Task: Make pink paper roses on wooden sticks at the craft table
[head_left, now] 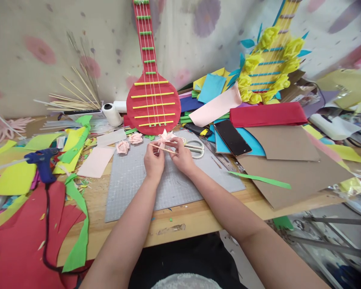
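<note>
left hand (154, 162) seemingly pinched closed on stick (165, 149), right hand (181, 155) on paper (165, 137); stick crosswise between fingertips, paper just beyond, nearer right.

Roses (122, 147) left, scissors (198, 150) right, near mat (177, 184) clear

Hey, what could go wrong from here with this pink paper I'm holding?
The pink paper, at the fingertips with a thin stick, might crease or tear if pinched hard. The scissors lie close beside your right hand, which could bump them. The glue gun sits among loose paper scraps; if hot, it might mark them.
</note>
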`<state>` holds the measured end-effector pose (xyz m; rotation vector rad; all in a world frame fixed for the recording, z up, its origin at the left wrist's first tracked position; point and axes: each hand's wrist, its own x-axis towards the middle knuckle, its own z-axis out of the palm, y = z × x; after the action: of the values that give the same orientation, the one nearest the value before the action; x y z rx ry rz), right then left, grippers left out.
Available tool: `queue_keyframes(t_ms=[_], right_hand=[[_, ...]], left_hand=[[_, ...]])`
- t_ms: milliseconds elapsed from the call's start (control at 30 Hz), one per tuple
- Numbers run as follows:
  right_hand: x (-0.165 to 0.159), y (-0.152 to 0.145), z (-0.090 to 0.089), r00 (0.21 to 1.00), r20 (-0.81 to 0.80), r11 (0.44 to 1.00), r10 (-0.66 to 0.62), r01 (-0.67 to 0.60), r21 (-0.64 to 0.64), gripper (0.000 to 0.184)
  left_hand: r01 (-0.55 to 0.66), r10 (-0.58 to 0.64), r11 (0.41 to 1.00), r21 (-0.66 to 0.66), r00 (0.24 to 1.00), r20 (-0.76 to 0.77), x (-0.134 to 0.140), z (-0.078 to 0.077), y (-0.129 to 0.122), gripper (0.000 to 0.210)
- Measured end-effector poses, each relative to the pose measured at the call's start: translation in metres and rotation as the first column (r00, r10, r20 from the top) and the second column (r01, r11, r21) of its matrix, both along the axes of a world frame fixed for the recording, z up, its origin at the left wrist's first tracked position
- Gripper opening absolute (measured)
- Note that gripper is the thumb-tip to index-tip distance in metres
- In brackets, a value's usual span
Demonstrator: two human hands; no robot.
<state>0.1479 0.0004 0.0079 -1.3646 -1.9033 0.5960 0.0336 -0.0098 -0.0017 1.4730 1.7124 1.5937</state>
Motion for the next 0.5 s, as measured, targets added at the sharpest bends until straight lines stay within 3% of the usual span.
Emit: queue_keyframes(t_ms=[200, 333, 500], right_hand=[[0.0022, 0.0046, -0.0021, 0.99, 0.02, 0.991, 0.137, -0.137, 0.007, 0.053], [0.0056, 0.0055, 0.0019, 0.982, 0.09, 0.986, 0.169, -0.167, -0.03, 0.043], [0.0053, 0.0019, 0.0067, 0.975, 0.149, 0.985, 0.164, -0.17, 0.024, 0.037]], left_hand=[[0.082, -0.083, 0.995, -0.061, 0.997, -0.006, -0.0072, -0.0036, 0.0026, 0.023], [0.03, -0.042, 0.995, -0.096, 0.992, -0.122, -0.0099, -0.0017, 0.0005, 0.021], [0.044, -0.061, 0.991, -0.126, 0.99, -0.13, -0.0089, 0.0021, -0.0028, 0.023]])
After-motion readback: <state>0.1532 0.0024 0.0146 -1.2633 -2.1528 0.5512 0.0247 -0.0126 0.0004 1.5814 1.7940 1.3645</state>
